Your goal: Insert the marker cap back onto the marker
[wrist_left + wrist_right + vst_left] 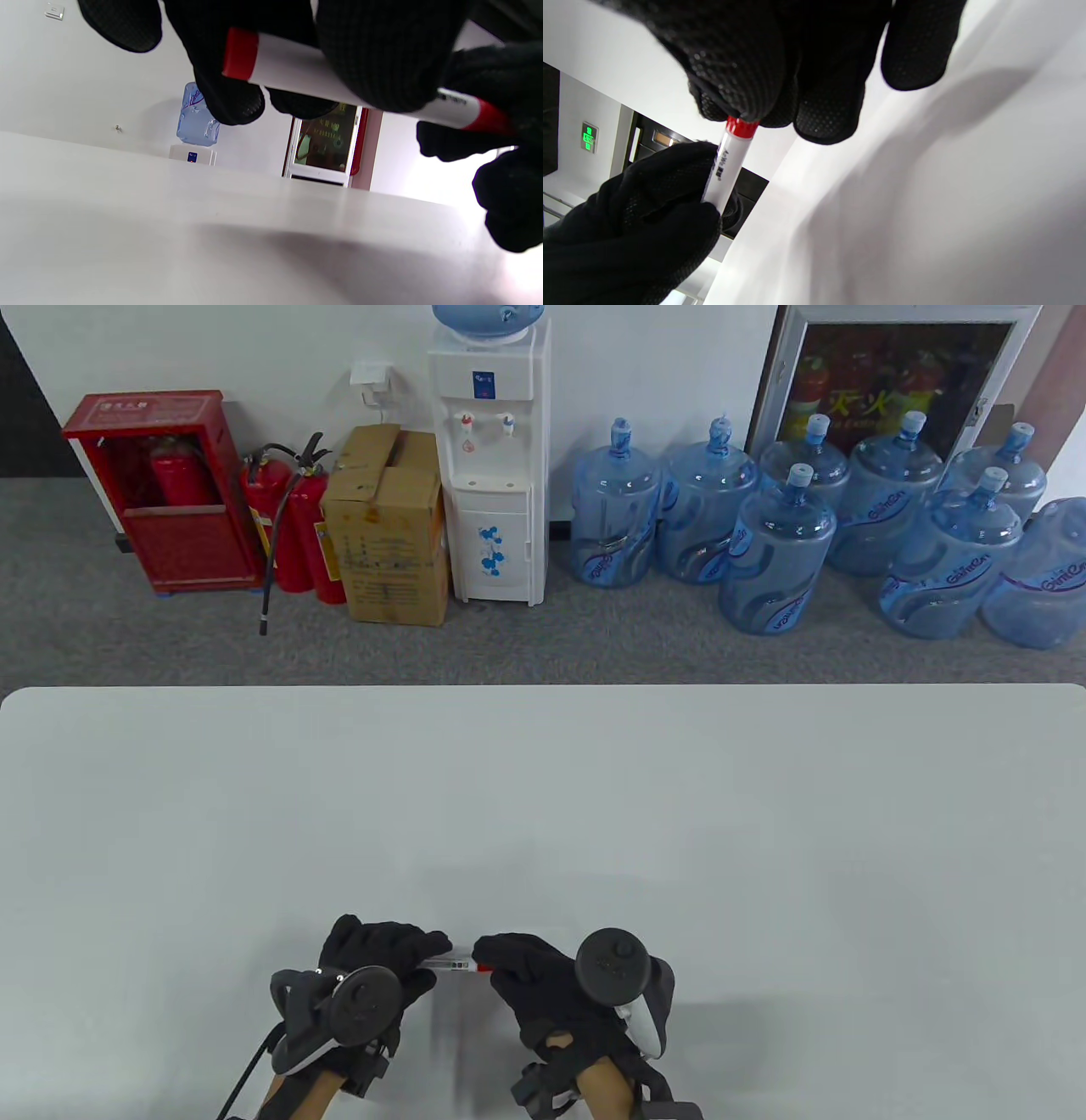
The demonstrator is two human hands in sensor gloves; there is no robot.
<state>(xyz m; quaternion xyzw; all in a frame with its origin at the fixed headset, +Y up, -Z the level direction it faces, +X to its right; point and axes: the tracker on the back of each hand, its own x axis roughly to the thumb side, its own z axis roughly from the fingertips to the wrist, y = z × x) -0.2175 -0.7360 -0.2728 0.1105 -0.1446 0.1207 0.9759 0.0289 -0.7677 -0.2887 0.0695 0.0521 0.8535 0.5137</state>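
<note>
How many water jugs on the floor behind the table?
9, excluding the one on the dispenser. Two stand side by side; one in front; three behind; one by the right-edge one. More may hide behind.

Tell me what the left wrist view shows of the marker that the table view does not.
Only the left wrist view shows the marker's red end band poking out past the left hand's fingers, and the marker held clear above the table. Only the table view shows both whole hands, left hand and right hand. Both show the white barrel and red cap.
</note>
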